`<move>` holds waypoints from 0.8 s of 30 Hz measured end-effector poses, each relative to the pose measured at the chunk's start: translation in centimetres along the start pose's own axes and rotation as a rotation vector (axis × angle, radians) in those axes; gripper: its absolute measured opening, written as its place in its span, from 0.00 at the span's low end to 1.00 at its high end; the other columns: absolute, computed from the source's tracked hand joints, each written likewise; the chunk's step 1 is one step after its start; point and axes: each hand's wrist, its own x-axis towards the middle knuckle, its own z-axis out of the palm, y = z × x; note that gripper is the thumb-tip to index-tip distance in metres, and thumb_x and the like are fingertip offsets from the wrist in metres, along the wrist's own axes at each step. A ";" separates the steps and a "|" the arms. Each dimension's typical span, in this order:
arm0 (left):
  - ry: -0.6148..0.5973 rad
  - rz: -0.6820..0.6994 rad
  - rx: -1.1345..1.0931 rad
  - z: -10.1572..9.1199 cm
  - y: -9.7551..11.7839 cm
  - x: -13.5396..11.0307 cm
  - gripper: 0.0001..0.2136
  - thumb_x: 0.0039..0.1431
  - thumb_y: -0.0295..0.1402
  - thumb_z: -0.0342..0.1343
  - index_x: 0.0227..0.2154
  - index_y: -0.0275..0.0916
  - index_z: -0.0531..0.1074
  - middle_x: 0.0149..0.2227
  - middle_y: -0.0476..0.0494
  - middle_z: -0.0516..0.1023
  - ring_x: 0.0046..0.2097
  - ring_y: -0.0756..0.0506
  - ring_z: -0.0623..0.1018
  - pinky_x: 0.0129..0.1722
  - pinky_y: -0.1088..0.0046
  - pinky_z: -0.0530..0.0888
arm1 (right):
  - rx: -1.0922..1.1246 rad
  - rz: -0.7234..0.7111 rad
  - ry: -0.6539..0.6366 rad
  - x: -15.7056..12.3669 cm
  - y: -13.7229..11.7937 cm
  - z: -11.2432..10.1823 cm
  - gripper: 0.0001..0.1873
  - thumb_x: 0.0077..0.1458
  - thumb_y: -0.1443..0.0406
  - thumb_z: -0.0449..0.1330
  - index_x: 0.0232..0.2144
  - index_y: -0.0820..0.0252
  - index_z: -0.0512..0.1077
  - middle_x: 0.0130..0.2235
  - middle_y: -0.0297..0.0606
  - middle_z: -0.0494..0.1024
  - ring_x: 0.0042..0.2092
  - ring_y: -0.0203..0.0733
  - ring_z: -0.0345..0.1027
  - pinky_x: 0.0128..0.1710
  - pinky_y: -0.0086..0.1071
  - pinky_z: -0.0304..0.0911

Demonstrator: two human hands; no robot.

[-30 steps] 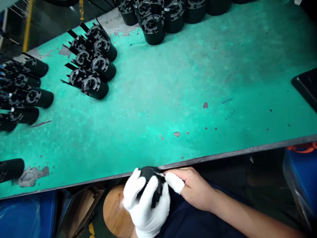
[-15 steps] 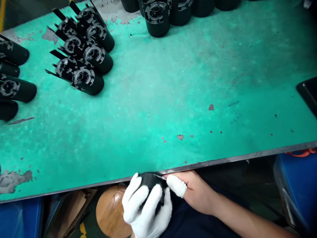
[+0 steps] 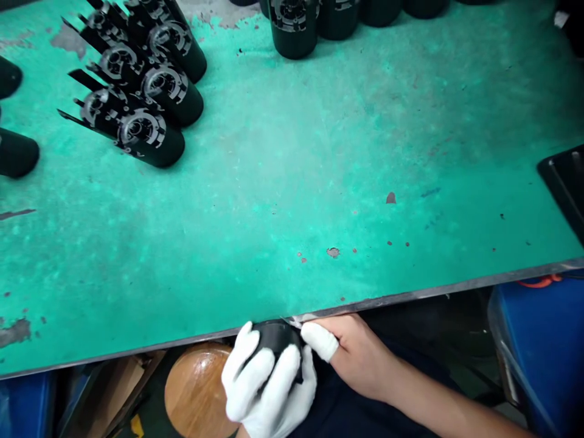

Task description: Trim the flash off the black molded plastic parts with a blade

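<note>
One broad green desk point(image 3: 319, 152) with a worn, chipped top fills most of the view, and a blue bin point(image 3: 538, 347) stands below its near edge on the right. Several black cylindrical housings point(image 3: 146, 103) lie on their sides in a tight cluster at the desk's far left, and more upright housings point(image 3: 294, 27) stand along the far edge. A black tray point(image 3: 566, 182) pokes in at the right border. Below the near edge sits a round wooden stool point(image 3: 191, 389). Just beside it, the left hand point(image 3: 267, 389), in a white glove, is curled closed around a black part point(image 3: 274, 337), which is held just under the desk's near edge, off the desk top. The bare right hand point(image 3: 360, 356), with a white finger cot point(image 3: 319, 340) on one digit, is pinched shut on what looks like a thin blade point(image 3: 292, 321), its tip touching the top of the part.
</note>
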 end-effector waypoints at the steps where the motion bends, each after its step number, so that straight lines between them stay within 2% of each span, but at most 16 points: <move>1: -0.001 0.013 0.001 0.0 0.0 -0.1 0.22 0.30 0.19 0.73 0.31 0.41 0.74 0.35 0.49 0.65 0.43 0.41 0.76 0.47 0.49 0.81 | -0.005 -0.009 0.020 0.0 0.1 0.1 0.20 0.68 0.60 0.48 0.23 0.57 0.59 0.27 0.30 0.65 0.31 0.38 0.57 0.34 0.34 0.52; 3: 0.007 0.012 0.003 -0.1 0.0 -0.1 0.22 0.30 0.20 0.74 0.31 0.41 0.74 0.36 0.48 0.66 0.44 0.40 0.76 0.48 0.49 0.80 | 0.008 -0.019 0.039 0.1 0.6 0.3 0.19 0.67 0.61 0.50 0.22 0.57 0.58 0.26 0.29 0.63 0.31 0.37 0.55 0.32 0.33 0.50; 7: 0.015 -0.044 0.010 -0.1 0.4 -0.1 0.22 0.33 0.20 0.73 0.33 0.41 0.74 0.38 0.47 0.67 0.48 0.38 0.76 0.50 0.48 0.79 | 0.077 -0.040 -0.013 0.1 2.1 0.3 0.18 0.65 0.62 0.52 0.22 0.57 0.57 0.26 0.28 0.59 0.30 0.35 0.52 0.30 0.32 0.47; 11: 0.009 -0.044 -0.002 0.1 0.2 -0.3 0.23 0.35 0.20 0.73 0.36 0.43 0.74 0.39 0.47 0.68 0.49 0.37 0.76 0.51 0.49 0.79 | -0.034 -0.052 0.031 0.2 2.1 0.4 0.19 0.65 0.62 0.52 0.21 0.58 0.57 0.24 0.28 0.60 0.29 0.34 0.53 0.29 0.32 0.46; 14: -0.013 -0.023 -0.020 -0.3 0.2 -0.5 0.23 0.37 0.20 0.72 0.38 0.43 0.75 0.39 0.46 0.69 0.51 0.36 0.76 0.53 0.48 0.78 | -0.093 -0.073 0.098 0.3 1.3 0.7 0.20 0.67 0.59 0.50 0.22 0.58 0.62 0.25 0.29 0.66 0.29 0.35 0.57 0.30 0.32 0.49; 18: -0.003 -0.088 -0.096 -2.9 0.6 0.1 0.22 0.43 0.19 0.68 0.41 0.43 0.73 0.44 0.43 0.68 0.54 0.35 0.76 0.52 0.50 0.78 | -0.096 -0.079 0.105 0.2 0.9 1.5 0.23 0.67 0.55 0.49 0.24 0.59 0.70 0.29 0.34 0.76 0.32 0.40 0.65 0.34 0.32 0.57; 21: 0.016 -0.162 -0.026 -5.0 -1.5 1.6 0.22 0.49 0.24 0.66 0.48 0.45 0.72 0.52 0.39 0.68 0.55 0.37 0.75 0.54 0.53 0.77 | -0.061 -0.047 0.080 0.1 1.8 1.6 0.23 0.65 0.52 0.51 0.30 0.59 0.77 0.34 0.38 0.81 0.37 0.46 0.71 0.37 0.34 0.62; 24: 0.053 -0.303 0.111 -5.9 -7.0 5.1 0.23 0.55 0.35 0.64 0.54 0.45 0.69 0.58 0.39 0.67 0.60 0.37 0.71 0.62 0.52 0.69 | -0.038 0.052 0.081 0.0 2.8 1.1 0.23 0.60 0.49 0.54 0.37 0.56 0.82 0.34 0.40 0.83 0.41 0.53 0.74 0.42 0.38 0.66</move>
